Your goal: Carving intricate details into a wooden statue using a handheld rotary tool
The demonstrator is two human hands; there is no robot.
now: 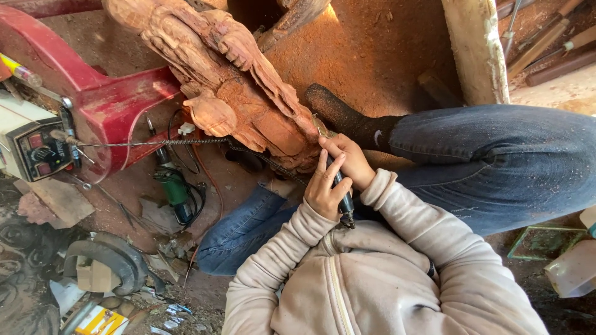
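- On the dusty workshop floor, a wooden carving [236, 80] lies tilted across the person's lap, its lower end resting against the jeans [496, 161] and a dark sock [347, 118].
- Right hand [349, 160] is closed around a slim black rotary handpiece [341, 192], tip pressed to the carving's lower edge.
- Left hand [324, 189] is curled around the same handpiece lower down, fingers steadying it; both hands touch each other.
- A flexible shaft cable [186, 141] runs from the handpiece side, under the carving, to the motor unit at the left.
- Progress, judged: the carving already shows deep folds, layered relief and a rounded knob, so roughing looks done. Surfaces are still raw and fuzzy with dust; fine detailing at the lower end appears under way, and smoothing seems left.
- Around: red machine frame [105, 99] just beside the carving; a grey control box [34, 142] with buttons at far left; a green power tool [174, 189] with coiled cord on the floor.
- A pale wooden post [475, 49] stands upper right, chisel handles [546, 43] beyond it; a plastic jug [574, 270] at the right edge.
- Obstructions: the cable crosses close beneath the work zone; the carving's bulk hides the tool tip, so exact contact cannot be told.
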